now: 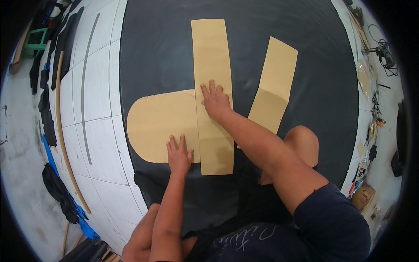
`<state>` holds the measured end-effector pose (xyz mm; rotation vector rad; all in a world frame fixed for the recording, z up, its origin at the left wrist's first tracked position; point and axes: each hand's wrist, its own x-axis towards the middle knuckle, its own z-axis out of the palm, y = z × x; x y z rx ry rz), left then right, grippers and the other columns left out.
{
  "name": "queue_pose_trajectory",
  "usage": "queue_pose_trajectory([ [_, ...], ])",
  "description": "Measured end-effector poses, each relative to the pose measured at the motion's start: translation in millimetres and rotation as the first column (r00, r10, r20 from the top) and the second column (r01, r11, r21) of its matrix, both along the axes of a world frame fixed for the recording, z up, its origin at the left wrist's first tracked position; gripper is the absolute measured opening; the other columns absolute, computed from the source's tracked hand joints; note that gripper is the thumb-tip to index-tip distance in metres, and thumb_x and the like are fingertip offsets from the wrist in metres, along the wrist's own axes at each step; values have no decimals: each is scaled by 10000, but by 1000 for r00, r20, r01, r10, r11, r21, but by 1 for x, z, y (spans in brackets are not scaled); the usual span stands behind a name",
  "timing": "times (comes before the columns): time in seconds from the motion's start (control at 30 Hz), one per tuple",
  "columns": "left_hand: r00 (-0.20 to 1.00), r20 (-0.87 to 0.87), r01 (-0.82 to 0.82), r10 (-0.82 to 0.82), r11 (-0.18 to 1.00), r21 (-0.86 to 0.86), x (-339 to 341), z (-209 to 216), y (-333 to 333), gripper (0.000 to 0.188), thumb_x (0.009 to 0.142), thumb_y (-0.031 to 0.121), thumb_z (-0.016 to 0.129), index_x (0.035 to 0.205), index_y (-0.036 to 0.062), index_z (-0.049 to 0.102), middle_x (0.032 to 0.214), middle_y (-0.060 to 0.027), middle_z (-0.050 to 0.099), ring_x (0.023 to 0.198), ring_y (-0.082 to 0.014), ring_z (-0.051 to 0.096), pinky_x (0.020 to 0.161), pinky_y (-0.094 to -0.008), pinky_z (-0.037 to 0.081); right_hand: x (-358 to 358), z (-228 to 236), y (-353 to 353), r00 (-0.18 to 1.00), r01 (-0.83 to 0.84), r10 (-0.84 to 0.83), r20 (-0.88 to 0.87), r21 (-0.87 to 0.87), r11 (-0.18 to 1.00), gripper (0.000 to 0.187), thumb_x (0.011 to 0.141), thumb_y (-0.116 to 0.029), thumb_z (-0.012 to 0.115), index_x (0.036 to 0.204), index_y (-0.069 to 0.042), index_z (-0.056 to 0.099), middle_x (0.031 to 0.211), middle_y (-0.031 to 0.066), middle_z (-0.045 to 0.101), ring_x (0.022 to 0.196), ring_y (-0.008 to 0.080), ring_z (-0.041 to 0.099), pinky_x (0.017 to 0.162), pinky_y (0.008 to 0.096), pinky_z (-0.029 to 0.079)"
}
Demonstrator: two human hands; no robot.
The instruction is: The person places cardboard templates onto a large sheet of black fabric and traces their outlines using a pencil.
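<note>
Under my left hand (178, 157) lies a tan cardboard template (157, 118) with a rounded left end; the fingers are spread on it near its lower edge. My right hand (215, 101) presses on a long rectangular cardboard strip (212, 48), its index and middle fingers stretched forward and the others partly curled. The strip's left edge meets the straight right edge of the rounded template. Both pieces rest flat on a large black sheet (161, 52). To the right, a third, bent-looking cardboard piece (279, 70) lies slanted, its lower end partly behind my right forearm.
White tiled surface (102, 83) borders the sheet on the left, with a thin grey strip (84, 87) and a long wooden rod (60, 131). Dark rolls and a green stool (37, 39) stand far left. Assorted tools and a wooden block (363, 196) lie along the right side.
</note>
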<state>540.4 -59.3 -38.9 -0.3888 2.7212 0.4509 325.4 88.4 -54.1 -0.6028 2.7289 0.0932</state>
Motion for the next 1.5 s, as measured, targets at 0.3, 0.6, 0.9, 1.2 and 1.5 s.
queue_pose_trajectory([
  [0.3,1000,24,2,-2,1000,-8,-2,2,2,708,849,266,731,1480,159,428,1529,-303,296,1361,-532,350,1111,-498,387,2,-10,2,999,1,1,-43,46,999,725,937,-453,607,1545,-173,328,1551,165,331,1094,314,534,735,312,600],
  [0.6,989,-148,13,7,991,134,-5,22,-42,506,845,192,705,1316,71,565,1444,-279,416,1333,-439,428,1100,-475,394,-1,-10,4,1000,-13,14,-27,12,1000,725,929,-466,608,1538,-179,341,1508,143,375,1091,278,532,747,297,584],
  [0.9,984,138,-85,109,982,-169,-42,140,-254,465,855,289,736,1219,20,633,1224,-225,619,1169,-371,581,987,-443,478,-36,27,3,954,240,-177,242,-266,934,662,865,-518,670,1360,-108,512,1251,124,503,1107,317,562,836,401,565],
  [1.2,987,-3,-158,158,986,-61,-148,177,-284,492,882,278,703,1263,-18,608,1188,-243,658,1096,-344,644,909,-421,524,-80,78,31,752,645,-417,511,-436,628,496,914,-477,637,1194,-71,587,1200,179,637,1174,313,613,929,442,522],
  [1.5,997,-13,-70,72,986,150,-243,104,-282,522,878,305,702,1285,-7,603,1190,-256,660,1122,-351,641,949,-416,509,-95,96,94,847,531,-467,252,-393,751,441,909,-423,624,1173,-69,633,1150,134,690,1069,336,660,900,480,521],
])
